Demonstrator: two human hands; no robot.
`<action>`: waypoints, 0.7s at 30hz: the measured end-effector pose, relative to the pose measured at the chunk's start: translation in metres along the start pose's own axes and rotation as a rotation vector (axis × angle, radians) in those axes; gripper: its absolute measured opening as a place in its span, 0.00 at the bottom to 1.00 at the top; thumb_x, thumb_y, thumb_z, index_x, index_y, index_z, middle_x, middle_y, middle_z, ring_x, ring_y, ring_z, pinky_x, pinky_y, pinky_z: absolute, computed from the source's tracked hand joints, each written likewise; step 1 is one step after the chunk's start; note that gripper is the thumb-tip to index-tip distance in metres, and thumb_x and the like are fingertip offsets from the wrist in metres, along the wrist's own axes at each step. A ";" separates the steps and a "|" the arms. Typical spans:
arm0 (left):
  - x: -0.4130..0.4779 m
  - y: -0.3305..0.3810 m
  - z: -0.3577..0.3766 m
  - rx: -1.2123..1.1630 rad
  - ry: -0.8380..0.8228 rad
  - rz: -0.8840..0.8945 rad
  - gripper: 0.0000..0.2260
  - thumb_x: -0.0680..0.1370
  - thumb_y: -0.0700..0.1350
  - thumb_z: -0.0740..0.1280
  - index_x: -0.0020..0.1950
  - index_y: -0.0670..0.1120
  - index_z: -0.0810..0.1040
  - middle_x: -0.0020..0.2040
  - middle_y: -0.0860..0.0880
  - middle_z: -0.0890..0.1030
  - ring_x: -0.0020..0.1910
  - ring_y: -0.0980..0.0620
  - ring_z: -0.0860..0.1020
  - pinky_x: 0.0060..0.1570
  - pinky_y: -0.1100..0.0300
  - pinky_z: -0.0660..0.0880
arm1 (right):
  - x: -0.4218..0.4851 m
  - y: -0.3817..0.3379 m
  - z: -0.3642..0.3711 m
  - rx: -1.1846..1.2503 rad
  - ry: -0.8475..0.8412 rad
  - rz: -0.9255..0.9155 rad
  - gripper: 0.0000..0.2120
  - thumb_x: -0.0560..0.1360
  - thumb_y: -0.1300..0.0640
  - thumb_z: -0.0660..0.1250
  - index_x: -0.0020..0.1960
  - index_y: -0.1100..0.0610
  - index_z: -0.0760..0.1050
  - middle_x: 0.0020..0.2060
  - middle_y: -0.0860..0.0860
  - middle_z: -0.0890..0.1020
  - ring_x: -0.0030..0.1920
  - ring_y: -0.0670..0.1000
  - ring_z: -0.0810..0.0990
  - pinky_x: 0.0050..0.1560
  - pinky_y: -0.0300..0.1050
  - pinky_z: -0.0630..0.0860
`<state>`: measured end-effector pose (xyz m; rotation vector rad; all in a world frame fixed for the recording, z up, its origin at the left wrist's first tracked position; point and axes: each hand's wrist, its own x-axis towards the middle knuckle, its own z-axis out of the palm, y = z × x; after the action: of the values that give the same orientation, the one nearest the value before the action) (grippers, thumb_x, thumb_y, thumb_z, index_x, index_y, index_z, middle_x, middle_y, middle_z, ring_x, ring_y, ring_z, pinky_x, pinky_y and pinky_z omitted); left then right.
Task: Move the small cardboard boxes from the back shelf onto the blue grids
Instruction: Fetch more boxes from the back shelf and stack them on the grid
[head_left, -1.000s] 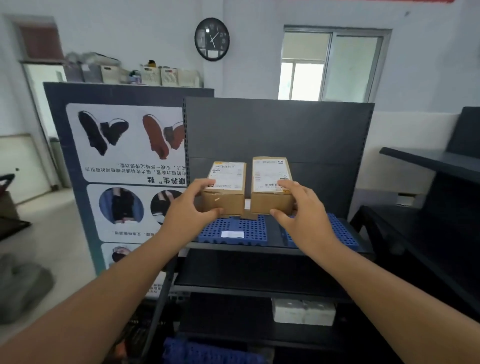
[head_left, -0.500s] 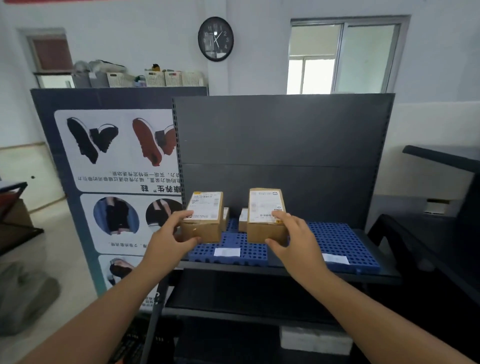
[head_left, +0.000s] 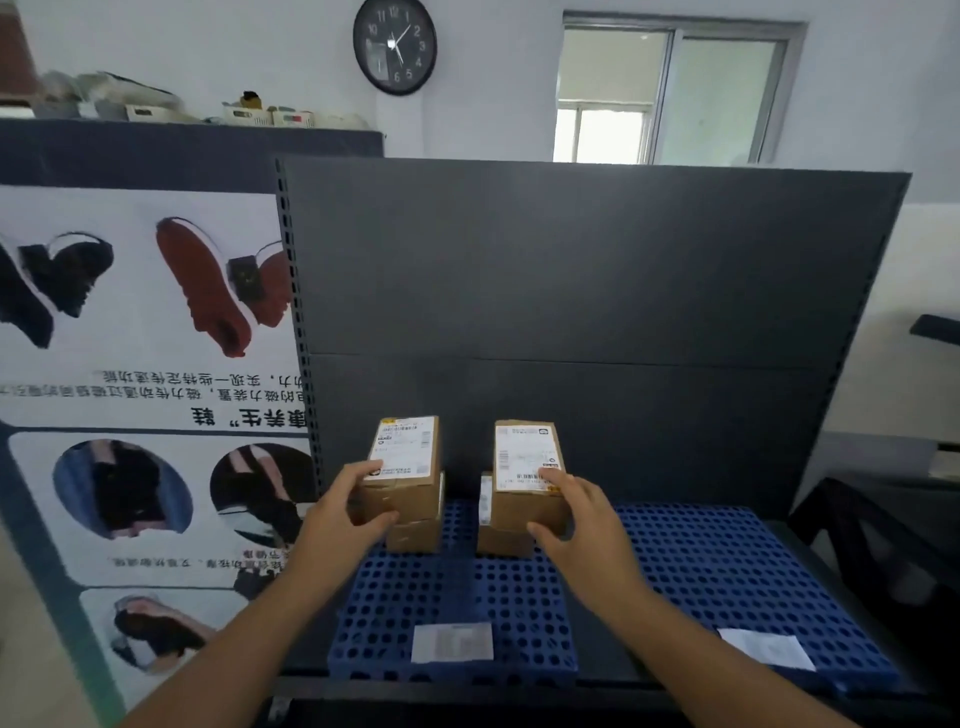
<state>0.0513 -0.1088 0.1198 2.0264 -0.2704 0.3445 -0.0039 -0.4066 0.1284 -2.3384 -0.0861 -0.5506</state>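
My left hand (head_left: 343, 514) grips a small cardboard box (head_left: 402, 467) with a white label on top. This box sits on another small box (head_left: 415, 535) at the back of the left blue grid (head_left: 447, 597). My right hand (head_left: 576, 525) grips a second labelled cardboard box (head_left: 524, 467), which rests on a lower box (head_left: 501, 540) on the same grid. A second blue grid (head_left: 727, 571) lies to the right with no boxes on it. Both grids lie on the dark shelf (head_left: 597, 680), against its dark back panel (head_left: 571, 312).
White paper labels lie at the front of the left grid (head_left: 452, 642) and the right grid (head_left: 769, 649). A shoe poster board (head_left: 145, 395) stands to the left of the shelf. Another dark rack (head_left: 883, 525) stands at the right. A clock (head_left: 395, 47) hangs on the wall.
The view has moved closer to the shelf. Both hands carried their boxes back and down; each box now rests on a lower box at the back of the left grid.
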 end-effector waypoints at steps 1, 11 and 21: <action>0.006 -0.004 0.004 0.002 -0.006 -0.005 0.28 0.71 0.46 0.77 0.58 0.72 0.70 0.54 0.66 0.76 0.50 0.68 0.76 0.40 0.73 0.73 | 0.006 0.004 0.005 -0.004 -0.004 0.003 0.28 0.74 0.51 0.71 0.69 0.38 0.65 0.68 0.45 0.67 0.56 0.40 0.68 0.52 0.28 0.69; 0.065 -0.058 0.041 0.046 -0.062 -0.076 0.26 0.73 0.46 0.76 0.63 0.66 0.70 0.54 0.61 0.78 0.49 0.67 0.76 0.38 0.74 0.73 | 0.065 0.054 0.065 -0.007 -0.098 0.071 0.27 0.76 0.51 0.70 0.70 0.38 0.64 0.70 0.46 0.65 0.60 0.44 0.71 0.59 0.35 0.73; 0.068 -0.087 0.058 0.116 -0.080 -0.121 0.28 0.72 0.45 0.76 0.60 0.71 0.67 0.53 0.55 0.80 0.46 0.66 0.78 0.37 0.74 0.73 | 0.074 0.080 0.088 -0.058 -0.150 0.100 0.27 0.76 0.50 0.69 0.70 0.37 0.62 0.70 0.45 0.65 0.65 0.46 0.70 0.61 0.38 0.72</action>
<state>0.1511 -0.1235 0.0464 2.1626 -0.1790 0.2075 0.1118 -0.4138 0.0508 -2.4237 -0.0230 -0.3323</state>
